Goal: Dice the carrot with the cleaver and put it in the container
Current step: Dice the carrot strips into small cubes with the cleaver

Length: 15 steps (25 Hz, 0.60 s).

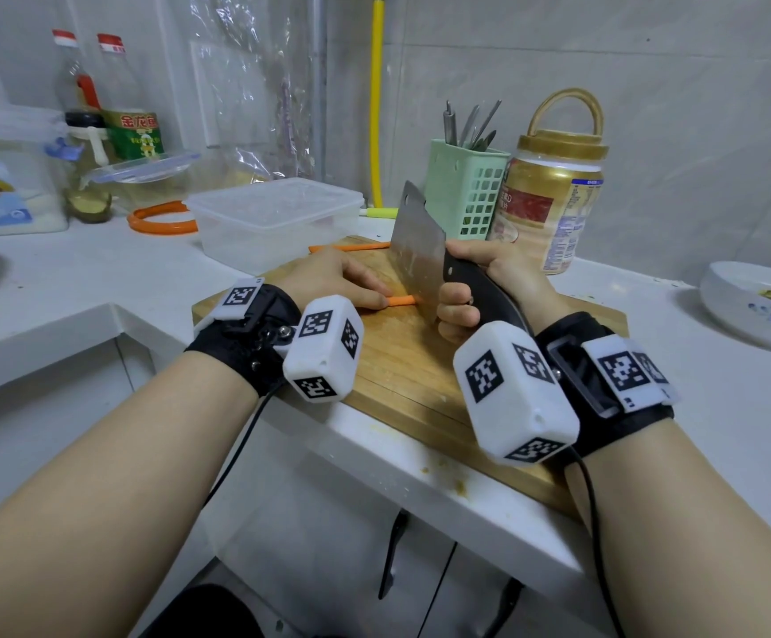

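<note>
While only the head camera shows the scene, it takes in everything that matters. On the wooden cutting board, which lies at the front edge of the worktop, a thin carrot stick lies crosswise near the board's middle. The left hand presses down on it, fingers laid along the stick with the fingertips just short of the blade. The right hand is wrapped firmly round the dark handle of the cleaver, whose blade stands upright with its edge down at the stick's right end. A second carrot strip waits at the board's far edge, just beside the clear plastic container, which stands on the worktop touching the board's far left corner.

Judging from its shape, the stick is stiff and light, likely to roll or skid under the blade, so it needs pinning from above close to the cut, with fingertips tucked back. The cleaver looks heavy and broad; its weight should do the cutting, and its flat side could carry the dice to the container.

Behind the board stand a green utensil basket and a gold-lidded jar; a bowl sits by the worktop's right edge.
</note>
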### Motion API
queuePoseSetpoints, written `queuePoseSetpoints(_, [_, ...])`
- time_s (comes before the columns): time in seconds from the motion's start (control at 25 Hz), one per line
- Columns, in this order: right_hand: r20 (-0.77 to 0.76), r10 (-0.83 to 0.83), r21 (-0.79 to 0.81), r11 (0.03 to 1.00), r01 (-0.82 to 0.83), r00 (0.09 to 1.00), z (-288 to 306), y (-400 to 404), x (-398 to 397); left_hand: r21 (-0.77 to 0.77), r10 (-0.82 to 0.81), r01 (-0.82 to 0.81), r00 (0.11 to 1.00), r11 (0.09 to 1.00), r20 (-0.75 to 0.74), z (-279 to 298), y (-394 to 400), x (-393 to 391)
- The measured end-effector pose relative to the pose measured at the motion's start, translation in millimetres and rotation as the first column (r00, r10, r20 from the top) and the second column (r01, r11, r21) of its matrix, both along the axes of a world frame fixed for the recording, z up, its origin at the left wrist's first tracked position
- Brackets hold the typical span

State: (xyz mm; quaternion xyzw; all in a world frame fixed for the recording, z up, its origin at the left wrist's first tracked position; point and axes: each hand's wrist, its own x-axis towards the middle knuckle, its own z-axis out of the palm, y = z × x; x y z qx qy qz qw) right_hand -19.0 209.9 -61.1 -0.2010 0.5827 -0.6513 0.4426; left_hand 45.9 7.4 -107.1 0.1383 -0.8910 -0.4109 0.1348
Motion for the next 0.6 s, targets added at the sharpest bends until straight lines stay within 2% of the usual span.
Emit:
queuePoseSetpoints(0.12, [-0.011, -0.015, 0.035, 0.999, 0.015, 1.000, -0.2, -4.9, -0.9, -0.004, 0.005, -0.005, 1.000, 1.000, 0.009, -0.2, 0.3, 0.3])
queuePoseSetpoints(0.32, [0.082, -0.021, 0.024, 1.000, 0.019, 0.996, 0.2, -7.2, -7.2, 0.053, -0.015, 0.016, 1.000, 0.998, -0.007, 2.7, 4.7, 2.4])
queuePoseSetpoints(0.6, [0.017, -0.042, 0.022, 0.999, 0.042, 0.999, -0.6, -5.2, -4.1, 0.046, -0.010, 0.011, 1.000, 0.999, -0.014, 3.4, 6.7, 2.8])
